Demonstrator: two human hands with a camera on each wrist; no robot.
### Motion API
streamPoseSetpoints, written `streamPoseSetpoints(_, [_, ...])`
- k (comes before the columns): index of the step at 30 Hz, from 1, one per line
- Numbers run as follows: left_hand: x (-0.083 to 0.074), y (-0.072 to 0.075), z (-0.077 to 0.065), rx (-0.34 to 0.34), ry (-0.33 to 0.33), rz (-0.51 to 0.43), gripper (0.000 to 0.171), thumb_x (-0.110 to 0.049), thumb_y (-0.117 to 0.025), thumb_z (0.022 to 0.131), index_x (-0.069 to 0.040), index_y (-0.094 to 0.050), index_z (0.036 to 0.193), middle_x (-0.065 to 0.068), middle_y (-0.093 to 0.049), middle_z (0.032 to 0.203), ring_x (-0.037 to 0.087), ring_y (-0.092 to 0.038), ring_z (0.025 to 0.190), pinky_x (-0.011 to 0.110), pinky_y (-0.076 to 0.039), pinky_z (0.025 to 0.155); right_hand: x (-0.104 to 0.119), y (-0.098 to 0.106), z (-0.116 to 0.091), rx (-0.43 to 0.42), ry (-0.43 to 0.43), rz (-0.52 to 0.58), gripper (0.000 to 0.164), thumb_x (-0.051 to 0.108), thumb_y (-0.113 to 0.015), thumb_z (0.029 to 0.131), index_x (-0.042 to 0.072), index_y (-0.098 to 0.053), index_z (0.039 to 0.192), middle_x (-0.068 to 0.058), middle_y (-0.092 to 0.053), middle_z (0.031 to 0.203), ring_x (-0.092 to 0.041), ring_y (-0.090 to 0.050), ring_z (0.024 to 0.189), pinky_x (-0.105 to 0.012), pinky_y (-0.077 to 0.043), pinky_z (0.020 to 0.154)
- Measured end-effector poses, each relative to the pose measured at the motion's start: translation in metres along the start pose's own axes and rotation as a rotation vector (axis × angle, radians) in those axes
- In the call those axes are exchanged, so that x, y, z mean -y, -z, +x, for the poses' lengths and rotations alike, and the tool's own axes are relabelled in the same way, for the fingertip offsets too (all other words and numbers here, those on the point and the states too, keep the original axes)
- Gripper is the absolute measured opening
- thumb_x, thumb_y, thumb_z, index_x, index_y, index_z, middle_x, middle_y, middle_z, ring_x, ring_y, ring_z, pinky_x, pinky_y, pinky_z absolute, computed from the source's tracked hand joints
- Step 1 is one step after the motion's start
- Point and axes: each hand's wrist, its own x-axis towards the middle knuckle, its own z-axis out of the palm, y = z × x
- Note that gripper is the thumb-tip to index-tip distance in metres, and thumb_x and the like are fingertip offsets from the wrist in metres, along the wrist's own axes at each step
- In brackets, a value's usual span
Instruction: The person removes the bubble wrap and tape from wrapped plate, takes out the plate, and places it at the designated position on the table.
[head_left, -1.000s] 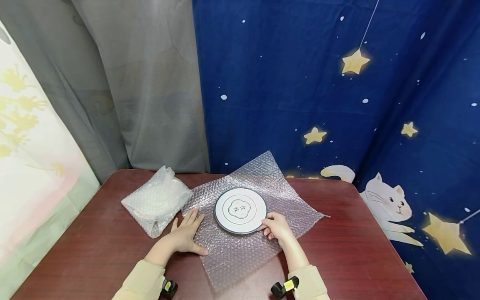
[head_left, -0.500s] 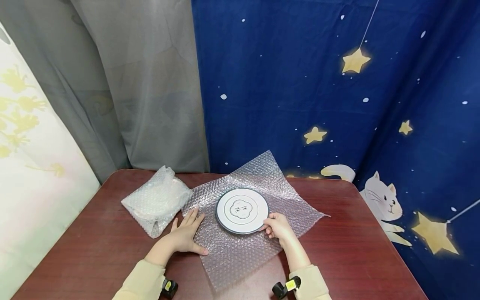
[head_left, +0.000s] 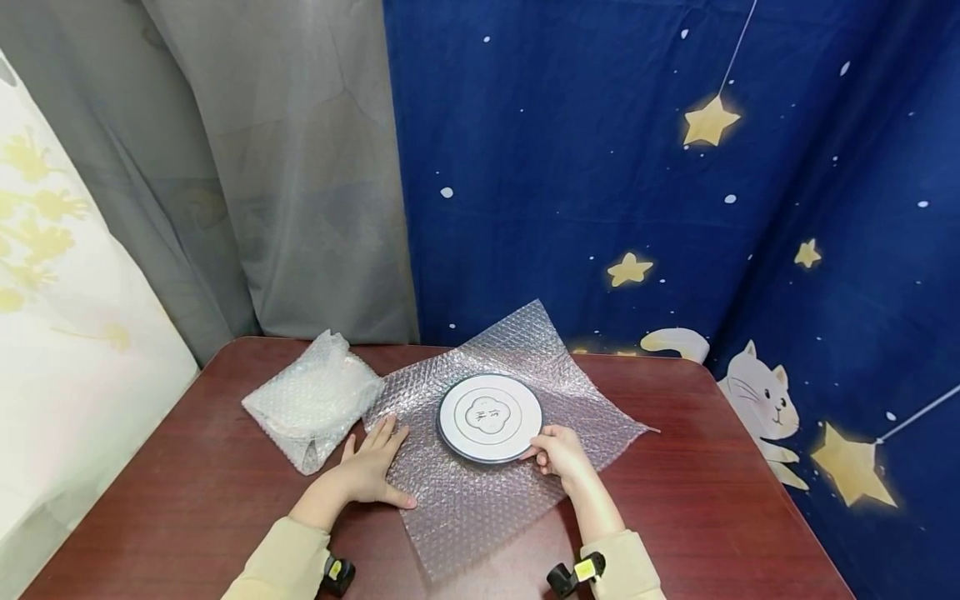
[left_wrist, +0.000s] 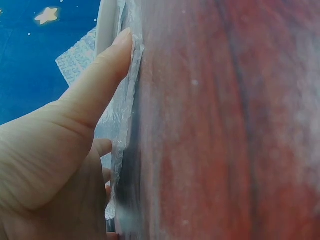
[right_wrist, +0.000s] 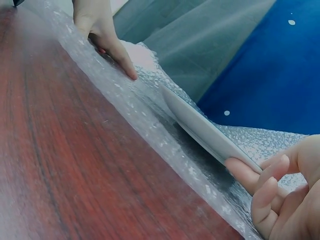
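Observation:
A round white plate [head_left: 491, 417] with a dark rim and a flower-shaped printed emblem lies over a sheet of bubble wrap [head_left: 480, 517]. My right hand [head_left: 558, 454] pinches the plate's near right rim; in the right wrist view its fingers [right_wrist: 242, 172] reach under the edge of the plate [right_wrist: 205, 132], which shows side-on. With fingers spread, my left hand [head_left: 367, 471] presses on the left edge of the bubble wrap. Its thumb [left_wrist: 102, 75] lies along that edge in the left wrist view.
A bundle in bubble wrap [head_left: 315, 404] sits at the back left of the dark red wooden table [head_left: 697, 500], close to the left hand. Grey and star-patterned blue curtains [head_left: 540, 183] hang behind the table's far edge.
The plate has shifted slightly to the right and turned a little over the bubble wrap, with the right hand moving along. The left hand has stayed in place.

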Motion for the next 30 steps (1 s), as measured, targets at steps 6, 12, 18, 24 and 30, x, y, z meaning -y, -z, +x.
streamPoseSetpoints(6, [0.0, 0.0, 0.0, 0.002, 0.002, 0.002, 0.119, -0.057, -0.084, 0.059, 0.001, -0.029, 0.148, 0.028, -0.012, 0.154, 0.041, -0.008, 0.142, 0.071, -0.004, 0.101, 0.0, 0.004, -0.001, -0.019, 0.014, 0.03, 0.008, -0.003, -0.053, 0.088, -0.002, -0.054, 0.079, -0.016, -0.066, 0.066, -0.003, -0.038, 0.043, -0.015, -0.035, 0.039])
streamPoseSetpoints(12, [0.001, 0.0, 0.0, 0.002, 0.0, 0.001, 0.12, -0.057, -0.083, 0.059, 0.002, -0.029, 0.148, 0.028, -0.012, 0.154, 0.041, -0.008, 0.142, 0.071, -0.004, 0.101, 0.0, 0.006, -0.002, -0.048, 0.011, 0.042, 0.006, -0.003, -0.054, 0.088, -0.003, -0.054, 0.082, -0.015, -0.066, 0.065, -0.003, -0.038, 0.043, -0.016, -0.035, 0.039])
streamPoseSetpoints(18, [0.0, 0.0, -0.002, 0.007, 0.003, -0.003, 0.119, -0.056, -0.084, 0.06, 0.002, -0.029, 0.148, 0.028, -0.013, 0.154, 0.041, -0.008, 0.141, 0.071, -0.004, 0.101, 0.007, 0.008, -0.006, -0.057, 0.03, 0.042, 0.005, -0.004, -0.053, 0.087, -0.007, -0.054, 0.083, -0.013, -0.065, 0.063, -0.003, -0.038, 0.041, -0.016, -0.032, 0.039])
streamPoseSetpoints(24, [0.0, -0.001, -0.001, 0.013, 0.004, -0.006, 0.119, -0.056, -0.084, 0.06, 0.001, -0.028, 0.148, 0.027, -0.012, 0.154, 0.041, -0.007, 0.142, 0.071, -0.003, 0.102, 0.004, 0.014, -0.002, -0.082, 0.037, 0.062, 0.004, -0.004, -0.053, 0.087, -0.007, -0.055, 0.084, -0.012, -0.065, 0.062, -0.002, -0.038, 0.041, -0.015, -0.031, 0.038])
streamPoseSetpoints(30, [0.0, 0.0, -0.001, 0.012, 0.001, -0.012, 0.118, -0.055, -0.083, 0.061, 0.001, -0.027, 0.149, 0.027, -0.011, 0.155, 0.041, -0.006, 0.142, 0.07, -0.002, 0.102, 0.007, 0.022, -0.001, -0.109, 0.038, 0.075, 0.005, -0.004, -0.053, 0.087, -0.005, -0.054, 0.082, -0.012, -0.066, 0.062, -0.002, -0.036, 0.041, -0.015, -0.03, 0.038])
